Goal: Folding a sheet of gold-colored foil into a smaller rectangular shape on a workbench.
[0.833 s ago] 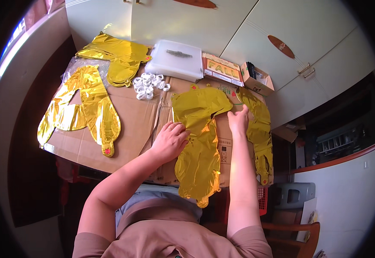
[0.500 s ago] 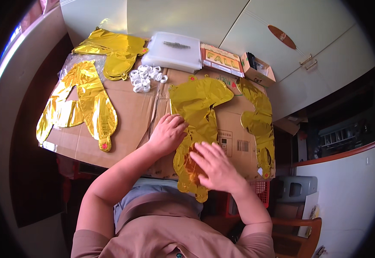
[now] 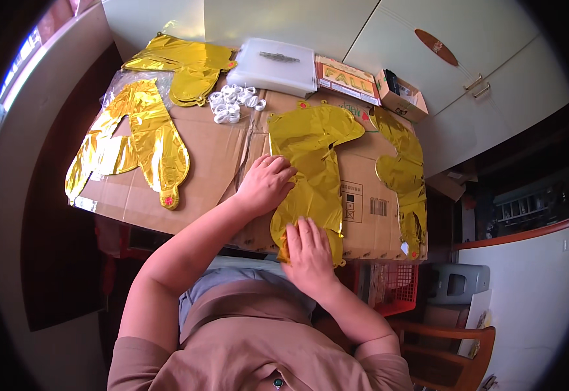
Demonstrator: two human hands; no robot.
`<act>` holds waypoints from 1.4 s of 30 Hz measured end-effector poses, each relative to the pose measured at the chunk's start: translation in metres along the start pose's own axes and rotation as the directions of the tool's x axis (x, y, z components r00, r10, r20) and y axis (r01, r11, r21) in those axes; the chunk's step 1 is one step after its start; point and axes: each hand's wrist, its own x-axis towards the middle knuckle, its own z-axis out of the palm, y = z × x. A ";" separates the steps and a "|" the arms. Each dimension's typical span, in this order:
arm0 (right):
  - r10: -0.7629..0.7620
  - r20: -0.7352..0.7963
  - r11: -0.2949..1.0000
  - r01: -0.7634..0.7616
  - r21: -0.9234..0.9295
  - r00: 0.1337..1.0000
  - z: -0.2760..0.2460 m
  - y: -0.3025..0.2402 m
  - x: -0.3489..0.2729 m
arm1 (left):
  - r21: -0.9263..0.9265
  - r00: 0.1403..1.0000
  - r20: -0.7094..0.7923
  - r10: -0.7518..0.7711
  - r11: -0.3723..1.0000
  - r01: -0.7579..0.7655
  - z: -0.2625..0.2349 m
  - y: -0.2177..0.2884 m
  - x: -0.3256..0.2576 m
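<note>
A flat gold foil balloon lies on the cardboard in front of me, its lower end at the near edge. My left hand rests on its left margin, fingers bent and close together over the foil; the thumb is hidden. Across the lower end, my right hand lies with its fingers stretched out, palm down on the foil. Beside that thumb a small crumpled bit of foil shows, and the very bottom of the balloon is covered by the hand.
Flattened cardboard covers the table. Another gold foil balloon lies left, a foil stack behind it, and a further foil balloon right. White ribbon rolls, a plastic box, a printed pack and a small carton stand behind.
My right hand has come down from above the foil and moved slightly left onto its lower end. That end hangs less far past the table edge. The whole view has shifted slightly.
</note>
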 end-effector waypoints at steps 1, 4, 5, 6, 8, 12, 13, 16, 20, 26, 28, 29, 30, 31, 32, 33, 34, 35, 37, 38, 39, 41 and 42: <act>0.008 -0.030 1.000 -0.008 0.018 1.000 0.001 0.000 0.001 | 0.003 1.000 0.009 -0.005 1.000 0.005 0.000 0.001 0.000; 0.145 -0.128 0.898 -0.076 0.434 0.981 0.002 0.017 -0.003 | 0.002 1.000 0.015 -0.007 1.000 0.007 0.000 0.000 0.000; 0.206 -0.110 0.800 -0.103 0.591 0.972 0.002 0.025 -0.004 | 0.000 1.000 0.015 -0.005 1.000 0.005 0.000 0.000 0.001; 0.275 -0.166 0.794 -0.127 0.594 0.947 -0.019 0.022 0.005 | 0.009 1.000 0.008 -0.004 1.000 0.004 0.001 -0.001 -0.002; 0.564 0.038 0.528 -0.395 0.751 0.825 -0.035 0.042 -0.001 | 0.021 1.000 -0.013 0.011 1.000 -0.010 0.002 -0.003 -0.002; 0.903 -0.049 0.074 -0.040 0.996 0.427 -0.045 0.130 -0.026 | 0.000 1.000 0.008 -0.001 1.000 0.001 0.001 -0.001 0.001; 0.931 -0.031 0.066 -0.084 0.994 0.363 -0.040 0.158 -0.043 | -0.004 1.000 0.015 -0.007 1.000 0.007 -0.001 0.000 0.001; 0.936 -0.220 0.313 -0.363 0.878 0.275 -0.034 0.168 -0.065 | -0.005 1.000 0.018 0.004 1.000 -0.004 -0.003 -0.001 0.001; 0.524 -0.716 0.755 -0.640 0.140 0.461 -0.047 0.125 -0.059 | -0.032 0.999 0.048 -0.002 0.999 0.004 -0.004 -0.006 0.004; -0.039 -0.428 0.991 0.089 0.097 0.903 -0.034 0.069 0.002 | 0.010 0.998 0.055 0.021 1.000 -0.021 -0.010 -0.003 0.008; -0.084 -0.382 0.992 0.112 0.051 0.920 -0.024 0.078 0.025 | 0.019 0.998 0.058 0.013 1.000 -0.014 -0.012 -0.003 0.009; 0.057 -0.378 0.992 -0.010 0.126 0.924 -0.016 0.093 0.030 | 0.009 0.998 0.062 0.023 1.000 -0.023 -0.011 -0.003 0.010; 0.139 -0.363 0.984 -0.089 0.152 0.921 -0.003 0.114 0.028 | 0.004 0.998 0.063 0.030 1.000 -0.031 -0.009 -0.004 0.011; 0.215 -0.345 0.971 -0.162 0.176 0.914 -0.003 0.127 0.030 | 0.000 0.998 0.061 0.035 0.999 -0.035 -0.008 -0.005 0.012; 0.271 -0.336 0.946 -0.185 0.268 0.902 -0.005 0.137 0.028 | -0.012 0.997 0.060 0.041 0.999 -0.040 -0.009 -0.006 0.015; 0.329 -0.313 0.909 -0.209 0.361 0.891 -0.011 0.138 0.026 | -0.027 0.997 0.066 0.040 0.999 -0.039 -0.009 -0.005 0.014; 0.354 -0.331 0.874 -0.183 0.450 0.875 -0.015 0.140 0.026 | -0.042 0.997 0.072 0.042 0.998 -0.039 -0.010 -0.005 0.014; 0.328 -0.378 0.896 -0.158 0.415 0.866 -0.019 0.146 0.026 | -0.058 0.996 0.081 0.035 0.998 -0.030 -0.012 -0.006 0.014; 0.413 -0.393 0.884 -0.258 0.389 0.822 -0.033 0.142 0.021 | -0.092 0.994 0.104 0.022 0.996 -0.012 -0.014 -0.008 0.014; 0.502 -0.366 0.834 -0.327 0.444 0.784 -0.036 0.144 0.015 | -0.127 0.997 0.083 0.012 0.992 -0.001 -0.014 -0.008 0.015; 0.545 -0.362 0.818 -0.385 0.428 0.756 -0.040 0.144 0.006 | -0.162 0.998 0.065 0.000 0.987 0.010 -0.015 -0.009 0.015; 0.591 -0.315 0.797 -0.474 0.375 0.743 -0.053 0.130 -0.015 | -0.208 0.998 0.043 -0.041 0.977 0.049 -0.018 -0.012 0.012; 0.643 -0.174 0.743 -0.551 0.381 0.746 -0.063 0.119 -0.028 | -0.221 0.997 0.038 -0.065 0.973 0.072 -0.022 -0.014 0.011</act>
